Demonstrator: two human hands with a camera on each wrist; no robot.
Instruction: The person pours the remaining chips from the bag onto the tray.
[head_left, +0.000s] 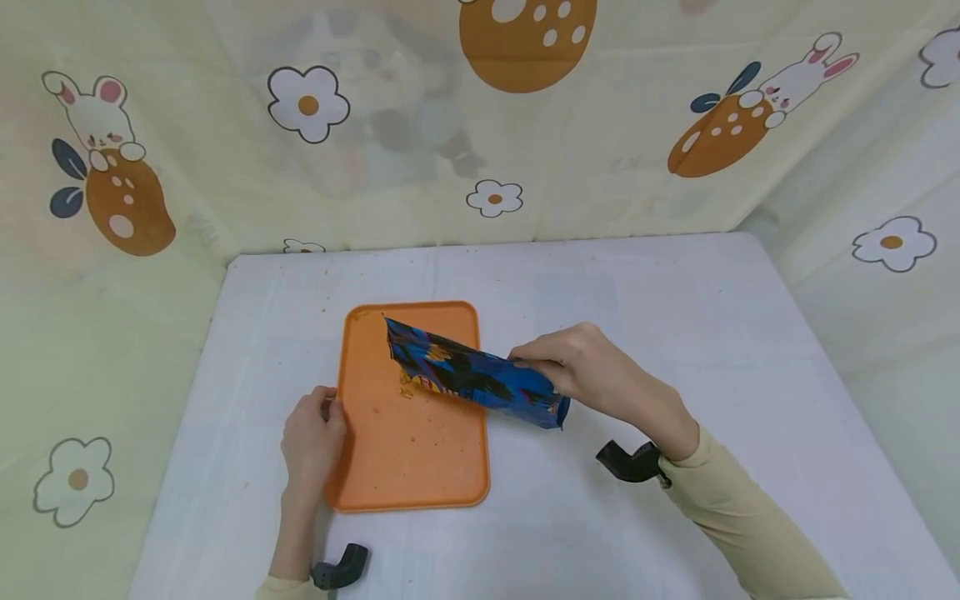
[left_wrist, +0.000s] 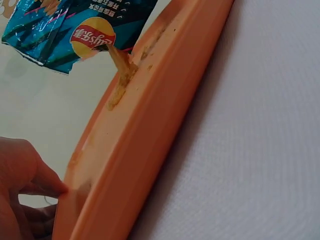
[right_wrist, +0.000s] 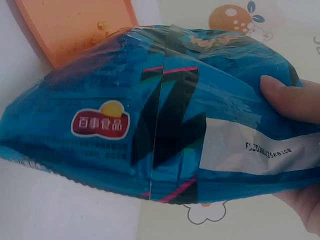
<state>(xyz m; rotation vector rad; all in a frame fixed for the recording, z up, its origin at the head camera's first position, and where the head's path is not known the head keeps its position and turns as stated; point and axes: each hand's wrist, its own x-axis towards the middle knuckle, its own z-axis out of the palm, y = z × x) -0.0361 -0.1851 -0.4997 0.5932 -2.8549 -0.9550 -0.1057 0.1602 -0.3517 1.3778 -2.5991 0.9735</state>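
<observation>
A blue Lay's chip bag (head_left: pixel 480 375) hangs tilted above the orange tray (head_left: pixel 420 467), its torn end low over the tray. My right hand (head_left: pixel 592 371) grips the bag near its sealed end; the right wrist view shows the thumb (right_wrist: pixel 287 97) pressed on the foil. From the torn mouth, chip pieces (left_wrist: pixel 120 75) spill in the left wrist view, and crumbs (head_left: pixel 406 385) lie below on the tray. With thumb and fingers, my left hand (head_left: pixel 311 437) pinches the tray's left rim. What remains inside the bag is hidden.
The tray lies on a white-covered table (head_left: pixel 637 292), left of its middle. Small crumbs dot the cloth beyond the tray. A patterned curtain (head_left: pixel 397 167) hangs along the back and sides. Black wrist mounts (head_left: pixel 630 462) stick out from both forearms.
</observation>
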